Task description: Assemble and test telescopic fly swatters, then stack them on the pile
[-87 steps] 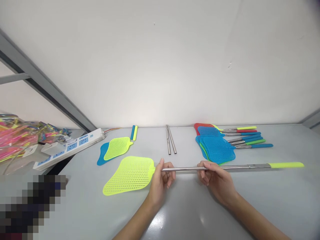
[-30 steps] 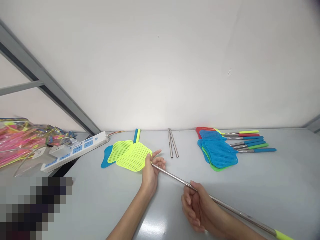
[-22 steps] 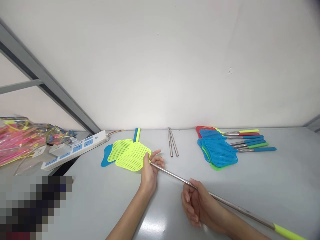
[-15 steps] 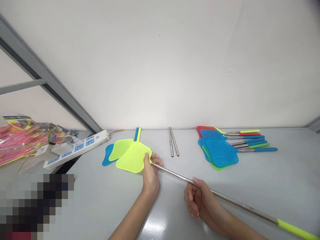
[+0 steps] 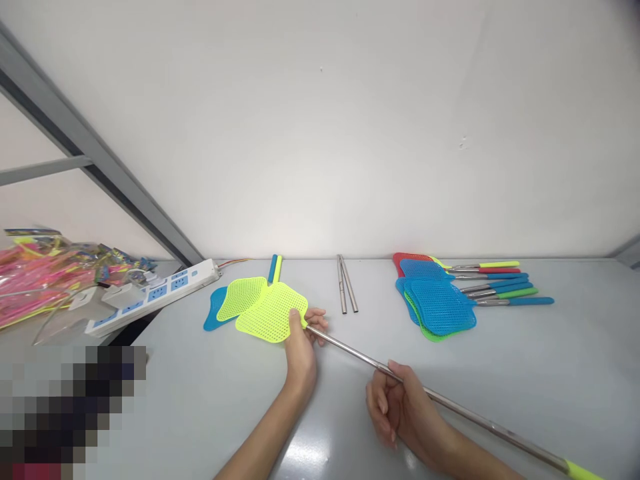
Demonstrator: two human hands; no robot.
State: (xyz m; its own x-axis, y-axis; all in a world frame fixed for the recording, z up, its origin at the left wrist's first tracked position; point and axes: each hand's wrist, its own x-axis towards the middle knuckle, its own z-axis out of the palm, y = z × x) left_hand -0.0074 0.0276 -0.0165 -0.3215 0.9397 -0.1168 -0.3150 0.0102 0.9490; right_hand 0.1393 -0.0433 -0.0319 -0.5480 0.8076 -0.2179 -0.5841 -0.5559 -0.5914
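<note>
A yellow fly swatter [image 5: 273,315] with a long, extended metal rod slants across the table towards the lower right, where its yellow handle leaves the picture. My left hand [image 5: 302,340] pinches the base of its mesh head, thumb on top. Around the middle of the rod, my right hand [image 5: 400,403] is closed, thumb and index finger against the metal and the other fingers curled below. Behind the held head lie a loose yellow swatter head [image 5: 240,297] and a blue swatter head [image 5: 215,310]. Near the wall rest a blue handle grip [image 5: 273,268] and a yellow handle grip [image 5: 278,269].
Several swatters [image 5: 445,307] with retracted rods are piled at the right. Two bare metal rods [image 5: 349,283] lie by the wall. At the left are a white power strip [image 5: 170,290] with plugs and a heap of colourful bagged items [image 5: 55,273].
The swatter has slid slightly to the lower right, so less of its yellow handle shows. My left hand still grips the head's base, and my right hand has shifted only slightly.
</note>
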